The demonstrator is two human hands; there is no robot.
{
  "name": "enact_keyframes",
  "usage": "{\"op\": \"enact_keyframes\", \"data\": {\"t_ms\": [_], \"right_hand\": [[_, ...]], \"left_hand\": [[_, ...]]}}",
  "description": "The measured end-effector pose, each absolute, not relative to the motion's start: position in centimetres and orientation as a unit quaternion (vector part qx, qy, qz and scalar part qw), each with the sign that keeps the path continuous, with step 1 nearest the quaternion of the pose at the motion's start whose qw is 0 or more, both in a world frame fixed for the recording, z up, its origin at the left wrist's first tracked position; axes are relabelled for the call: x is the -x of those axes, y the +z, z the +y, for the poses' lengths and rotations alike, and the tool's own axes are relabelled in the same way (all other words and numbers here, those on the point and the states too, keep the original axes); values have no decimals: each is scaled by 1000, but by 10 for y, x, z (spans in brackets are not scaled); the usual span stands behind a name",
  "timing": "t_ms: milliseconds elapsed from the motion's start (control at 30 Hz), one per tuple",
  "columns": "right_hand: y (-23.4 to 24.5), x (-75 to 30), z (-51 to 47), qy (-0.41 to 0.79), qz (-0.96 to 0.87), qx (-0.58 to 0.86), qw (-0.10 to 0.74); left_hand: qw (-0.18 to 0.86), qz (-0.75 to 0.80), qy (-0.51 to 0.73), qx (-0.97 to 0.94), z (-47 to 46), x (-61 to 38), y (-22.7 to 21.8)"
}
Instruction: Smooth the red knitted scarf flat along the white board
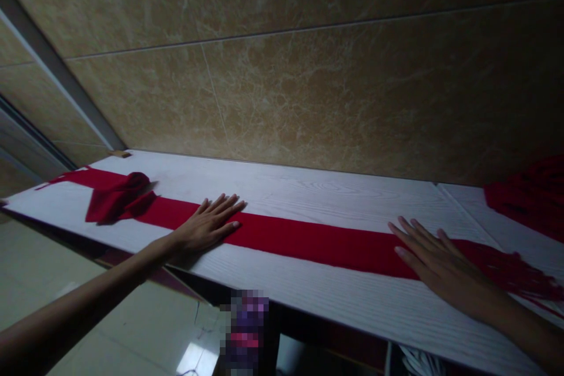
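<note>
A long red scarf (308, 239) with fringed ends stretches across the white wood-grain table (335, 194). Its middle part lies flat, while a bunched, crumpled part sits on it toward the left. My left hand (211, 223) rests on the scarf left of centre, fingers spread and palm down. Farther right, my right hand (434, 258) lies palm down over the scarf close to its right fringe, its fingers stretched out. Neither hand grips the cloth. Part of the scarf is hidden under each hand.
A heap of red cloth (529, 197) lies at the table's right end against the tiled wall (308, 100). A small brown block (120, 154) sits at the far left corner. Below the front edge are dark openings, with a pale bundle (420, 361) at lower right.
</note>
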State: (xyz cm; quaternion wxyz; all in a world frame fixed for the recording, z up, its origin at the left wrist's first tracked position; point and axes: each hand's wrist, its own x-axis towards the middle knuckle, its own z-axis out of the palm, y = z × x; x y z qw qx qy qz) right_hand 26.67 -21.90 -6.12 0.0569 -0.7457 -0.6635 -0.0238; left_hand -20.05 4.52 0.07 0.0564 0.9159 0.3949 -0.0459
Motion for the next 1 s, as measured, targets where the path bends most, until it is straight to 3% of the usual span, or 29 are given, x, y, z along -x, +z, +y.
{"op": "enact_keyframes", "data": {"t_ms": [367, 633, 1000], "right_hand": [[-55, -252, -210, -47, -650, 758, 31], [-18, -196, -170, 1, -668, 740, 79], [-39, -187, -164, 1, -702, 710, 58]], "left_hand": [[56, 405, -62, -911, 55, 211, 2], [45, 322, -26, -945, 50, 169, 14], [93, 325, -24, -941, 31, 154, -4]]}}
